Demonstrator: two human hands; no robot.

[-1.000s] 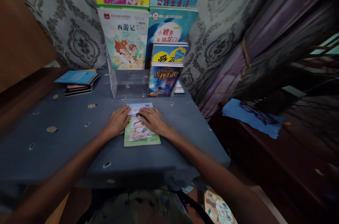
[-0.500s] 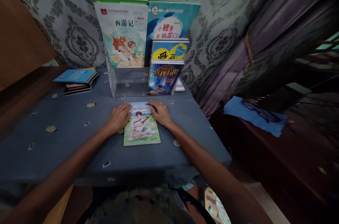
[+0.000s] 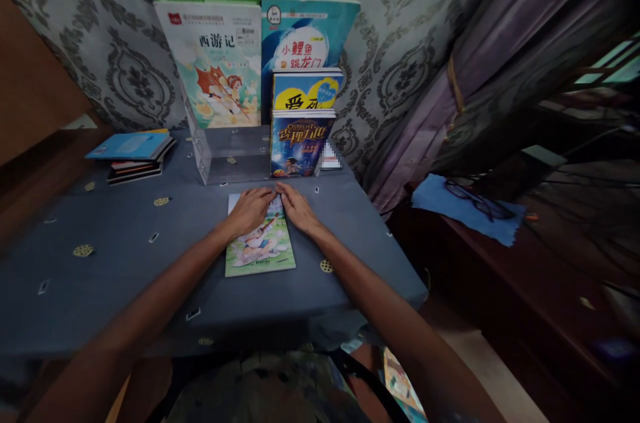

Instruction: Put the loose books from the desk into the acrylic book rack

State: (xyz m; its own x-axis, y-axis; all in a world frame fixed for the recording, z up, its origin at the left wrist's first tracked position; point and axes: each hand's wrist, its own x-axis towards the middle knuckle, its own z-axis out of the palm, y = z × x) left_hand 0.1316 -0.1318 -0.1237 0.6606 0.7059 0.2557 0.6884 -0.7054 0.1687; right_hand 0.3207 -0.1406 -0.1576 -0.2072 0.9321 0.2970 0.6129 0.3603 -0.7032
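A thin paperback book (image 3: 267, 253), its cover showing a seated figure with a guitar on green grass, lies flat on the cloth-covered table in front of me. My left hand (image 3: 251, 209) rests across the upper part of the cover, fingers stretched out toward the right and hiding most of the title. Along the upper right edge of the book lies my right hand (image 3: 299, 209), its fingers extended and their tips close to those of my left hand. Neither hand is wrapped around the book.
Behind the book stands a clear acrylic rack (image 3: 235, 166) with several books, a dark blue one (image 3: 299, 146) in its lower right slot. A book stack (image 3: 133, 153) lies at the left. Glasses (image 3: 477, 199) rest on a blue cloth (image 3: 457, 217) at the right.
My left hand has slid rightward from the book's left edge onto its cover. The right hand remains at the upper right edge. The whole view has shifted slightly.
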